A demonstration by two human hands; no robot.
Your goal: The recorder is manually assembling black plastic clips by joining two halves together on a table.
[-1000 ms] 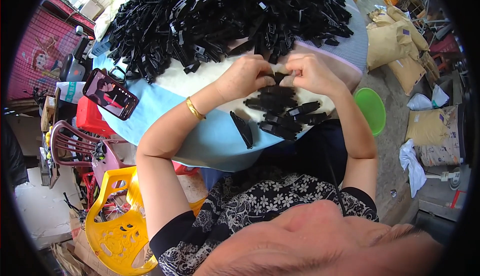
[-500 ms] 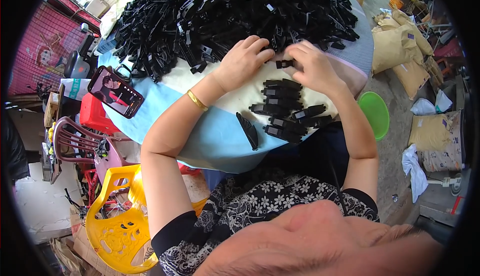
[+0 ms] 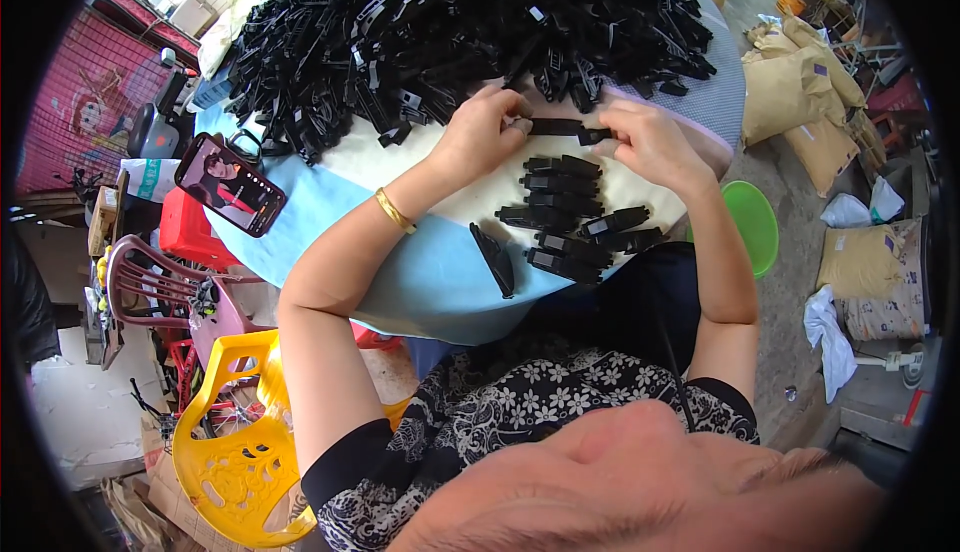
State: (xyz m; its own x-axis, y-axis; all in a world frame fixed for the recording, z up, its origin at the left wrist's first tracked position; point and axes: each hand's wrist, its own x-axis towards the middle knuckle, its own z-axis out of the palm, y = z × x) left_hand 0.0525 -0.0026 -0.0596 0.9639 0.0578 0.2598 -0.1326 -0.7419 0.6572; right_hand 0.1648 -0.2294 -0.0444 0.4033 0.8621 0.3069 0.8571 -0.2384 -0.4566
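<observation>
Stretched level between my hands is a long black piece, strap-like with a bulkier right end; its exact kind is unclear. My left hand pinches the left end between thumb and fingers. At the bulkier end, my right hand is closed with its fingertips on it. Just below lie several finished-looking black bundles, stacked in rough rows on the cloth. One separate dark piece rests slantwise to their left. Beyond my hands rises a large heap of black plastic parts.
A blue and cream cloth covers the round table. At its left edge a phone plays a video. A yellow chair and a pink chair stand left. Right are a green basin and brown sacks.
My hands have moved slightly nearer to me and apart. A small black piece showed at my right hand before; now a long piece spans both hands.
</observation>
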